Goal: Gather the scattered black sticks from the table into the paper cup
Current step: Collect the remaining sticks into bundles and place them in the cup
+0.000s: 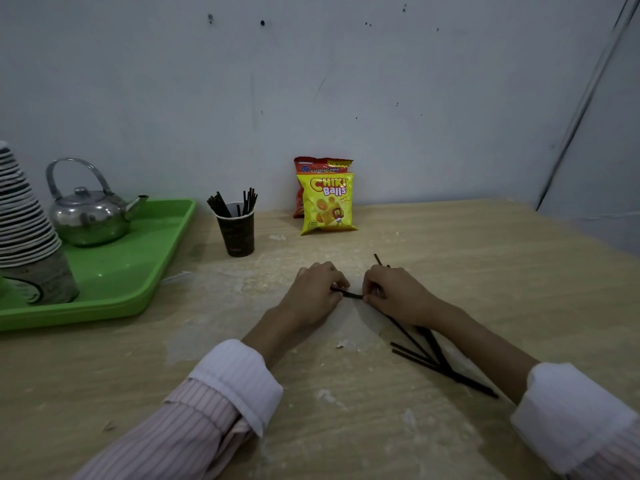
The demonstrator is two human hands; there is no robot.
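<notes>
A dark paper cup (237, 233) stands on the wooden table (485, 258) left of centre, with several black sticks (232, 204) upright in it. My left hand (313, 289) and my right hand (394, 294) rest close together on the table, knuckles up, each pinching an end of a short black stick (349, 294) between them. More black sticks (429, 351) lie loose under and behind my right wrist, fanned toward the lower right. One stick tip (377, 259) pokes out above my right hand.
A green tray (145, 271) at the left carries a steel kettle (88, 211) and a stack of upturned paper cups (27, 233). Two snack bags (325, 199) lean against the grey wall at the back. Pale crumbs dot the tabletop.
</notes>
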